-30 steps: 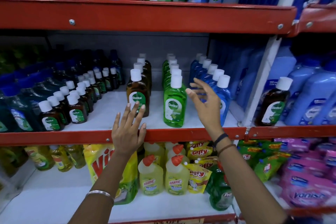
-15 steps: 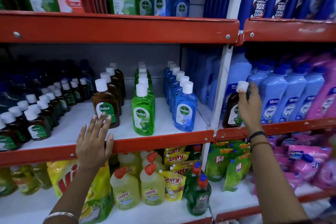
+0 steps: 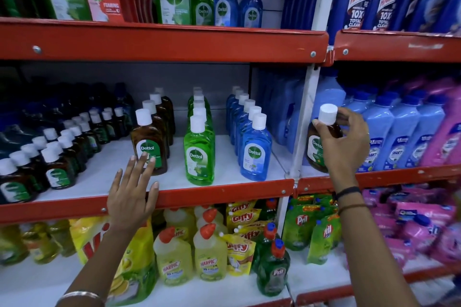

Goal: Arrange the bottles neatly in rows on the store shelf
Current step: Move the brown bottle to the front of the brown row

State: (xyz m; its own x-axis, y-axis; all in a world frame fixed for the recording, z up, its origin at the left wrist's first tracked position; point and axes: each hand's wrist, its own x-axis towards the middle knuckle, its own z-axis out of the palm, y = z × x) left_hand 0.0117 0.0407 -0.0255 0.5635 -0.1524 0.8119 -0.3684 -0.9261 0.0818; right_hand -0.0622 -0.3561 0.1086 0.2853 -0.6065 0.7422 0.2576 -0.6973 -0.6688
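Observation:
On the middle shelf stand rows of Dettol bottles: a brown row, a green row and a blue row, each running back from the front. A lone brown Dettol bottle with a white cap stands on the neighbouring shelf at the right, among light blue bottles. My right hand is wrapped around its shoulder and neck. My left hand lies flat with spread fingers on the red front edge, its fingertips just in front of the first brown bottle.
Small dark brown bottles fill the left of the middle shelf. A white upright post separates the two shelf bays. Light blue and pink bottles crowd the right bay. Yellow Harpic bottles and pouches stand below.
My right hand swung from the blue row past the post to the lone brown bottle and has closed around it. The view turned right. My left hand stayed on the shelf edge.

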